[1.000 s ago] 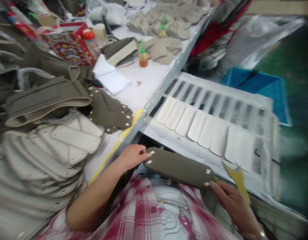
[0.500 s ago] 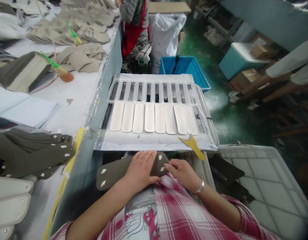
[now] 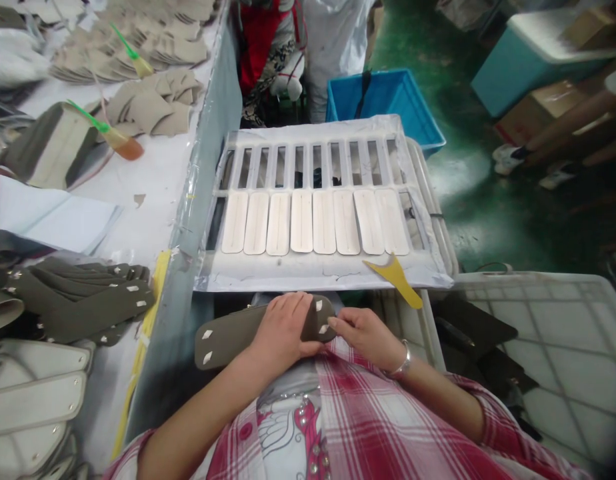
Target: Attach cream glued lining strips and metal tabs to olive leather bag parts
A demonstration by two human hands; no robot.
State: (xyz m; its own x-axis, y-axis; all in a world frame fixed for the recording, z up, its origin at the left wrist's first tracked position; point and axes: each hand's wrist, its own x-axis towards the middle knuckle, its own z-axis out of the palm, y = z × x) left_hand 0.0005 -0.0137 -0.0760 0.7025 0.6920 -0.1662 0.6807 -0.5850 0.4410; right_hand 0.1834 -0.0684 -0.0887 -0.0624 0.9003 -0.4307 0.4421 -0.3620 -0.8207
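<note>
An olive leather strap [image 3: 228, 337] with pale diamond-shaped corner patches lies across my lap, just in front of the rack. My left hand [image 3: 283, 327] is wrapped over its middle, hiding part of it. My right hand [image 3: 365, 337] pinches the strap's far end with its fingertips, a metal bangle on the wrist. Both hands are close together, just below the rack's front edge. Several cream strips [image 3: 302, 221] lie side by side on the slatted rack [image 3: 288, 273], and a yellow pointed scraper [image 3: 395, 280] rests on the rack's front right corner.
A white worktable [image 3: 148, 180] to my left holds olive pieces [image 3: 83, 307], cream pieces, paper and a glue bottle [image 3: 123, 147]. A blue crate [image 3: 383, 100] stands beyond the rack, beside a person in a red apron [image 3: 263, 47]. A white plastic crate [image 3: 553, 347] sits at my right.
The view has swung from the left toward the rack. Both hands have come together at one end of the strap, which now lies more level; the last half second shows only a slight shift.
</note>
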